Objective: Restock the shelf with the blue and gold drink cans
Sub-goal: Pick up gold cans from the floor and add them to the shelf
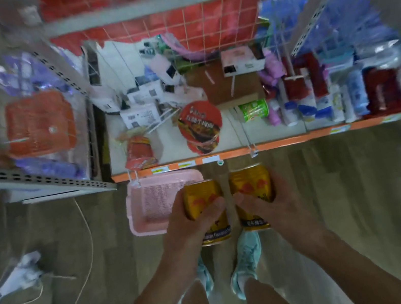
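2 hands, left hand (193,222) and right hand (262,205), each grip 1 gold can (203,197) (250,183) before the shelf (221,157).

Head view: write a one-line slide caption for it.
Left hand and right hand each hold a gold can above a pink basket, facing the cluttered shelf.

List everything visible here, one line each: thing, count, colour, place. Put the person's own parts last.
drink cans: two, gold, one held in each hand, side by side above the floor
basket: one, pink, on the floor below the shelf edge
shelf: one, orange front edge, ahead
noodle bowls: two, red lids, on the shelf
green cup: one, lying on the shelf
power strip: one, white, floor at left
shoes: two, teal
left hand: gripping the left can
right hand: gripping the right can
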Tool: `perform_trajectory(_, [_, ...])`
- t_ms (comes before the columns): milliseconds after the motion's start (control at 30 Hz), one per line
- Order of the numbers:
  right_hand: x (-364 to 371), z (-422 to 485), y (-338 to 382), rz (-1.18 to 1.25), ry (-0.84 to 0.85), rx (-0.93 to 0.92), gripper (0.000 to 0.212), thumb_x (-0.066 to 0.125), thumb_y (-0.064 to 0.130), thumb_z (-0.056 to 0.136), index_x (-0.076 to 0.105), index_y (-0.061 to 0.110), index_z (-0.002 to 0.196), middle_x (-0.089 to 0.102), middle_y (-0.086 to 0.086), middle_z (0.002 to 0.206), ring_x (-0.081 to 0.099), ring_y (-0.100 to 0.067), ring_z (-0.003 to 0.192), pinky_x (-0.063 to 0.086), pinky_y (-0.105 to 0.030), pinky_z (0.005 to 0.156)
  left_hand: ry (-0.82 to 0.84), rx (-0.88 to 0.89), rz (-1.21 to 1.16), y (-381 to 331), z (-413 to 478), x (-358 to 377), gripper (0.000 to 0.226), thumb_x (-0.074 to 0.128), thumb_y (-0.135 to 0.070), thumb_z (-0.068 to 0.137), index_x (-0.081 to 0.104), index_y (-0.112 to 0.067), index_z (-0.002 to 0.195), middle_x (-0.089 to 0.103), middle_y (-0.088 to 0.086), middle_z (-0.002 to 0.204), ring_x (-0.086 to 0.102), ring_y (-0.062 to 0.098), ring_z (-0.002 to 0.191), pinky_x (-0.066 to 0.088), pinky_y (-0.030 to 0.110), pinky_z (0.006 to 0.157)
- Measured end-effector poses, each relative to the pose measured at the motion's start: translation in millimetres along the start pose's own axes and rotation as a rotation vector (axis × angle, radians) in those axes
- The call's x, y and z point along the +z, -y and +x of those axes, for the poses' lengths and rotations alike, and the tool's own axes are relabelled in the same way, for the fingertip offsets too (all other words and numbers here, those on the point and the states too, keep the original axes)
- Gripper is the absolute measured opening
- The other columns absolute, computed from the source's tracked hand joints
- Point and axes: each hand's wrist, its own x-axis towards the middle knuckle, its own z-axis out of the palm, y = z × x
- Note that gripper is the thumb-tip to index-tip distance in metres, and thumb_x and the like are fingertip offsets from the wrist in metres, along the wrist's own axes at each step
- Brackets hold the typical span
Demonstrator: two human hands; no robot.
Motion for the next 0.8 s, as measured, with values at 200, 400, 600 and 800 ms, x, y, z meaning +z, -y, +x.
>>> perform_trajectory(200, [-17.9, -76.5, 108.9, -0.011, 0.037, -0.067, 0.045, 0.081, 0.027, 0.082, 0.059, 0.035, 0.12, 0.074, 0.016, 0.095, 0.072, -0.004, 0.086, 0.054, -0.014, 0.06, -0.012, 0.133, -0.082, -99.7, -97.7, 30.1, 0.067, 0.09, -0.051, 0.068, 0.063, -0.027, 0.125, 0.073, 0.008, 0.117, 0.069, 0.032, 0.11, 0.052, 0.061, 0.097])
perform_trajectory(400, [-35.4, -138.3, 185.8, 0.008, 0.114, -0.127, 0.046, 0.079, 0.026, 0.083, 0.055, 0.031, 0.123, 0.07, 0.004, 0.104, 0.069, 0.003, 0.079, 0.053, -0.012, 0.057, -0.026, 0.234, -0.174, -170.1, -177.0, 50.5, 0.042, 0.085, -0.026, 0.075, 0.067, -0.034, 0.113, 0.073, 0.009, 0.11, 0.072, 0.031, 0.102, 0.059, 0.042, 0.08])
perform_trajectory(600, [-36.8, -155.5, 232.6, -0.069, 0.16, -0.225, 0.05, 0.08, 0.036, 0.079, 0.052, 0.039, 0.121, 0.067, 0.01, 0.11, 0.068, 0.005, 0.086, 0.054, -0.012, 0.06, -0.002, 0.345, -0.173, -212.1, -203.0, 52.2, 0.065, 0.081, -0.028, 0.074, 0.055, -0.022, 0.134, 0.069, 0.011, 0.118, 0.071, 0.026, 0.104, 0.059, 0.031, 0.076])
perform_trajectory(800, [-20.7, -153.9, 280.5, -0.141, 0.115, -0.313, 0.08, 0.075, 0.059, 0.063, 0.043, 0.039, 0.134, 0.061, 0.013, 0.116, 0.064, -0.006, 0.1, 0.052, -0.013, 0.066, 0.037, 0.441, -0.138, -255.9, -199.8, 27.5, 0.066, 0.084, -0.04, 0.071, 0.057, -0.03, 0.13, 0.068, 0.008, 0.122, 0.07, 0.03, 0.109, 0.059, 0.048, 0.088])
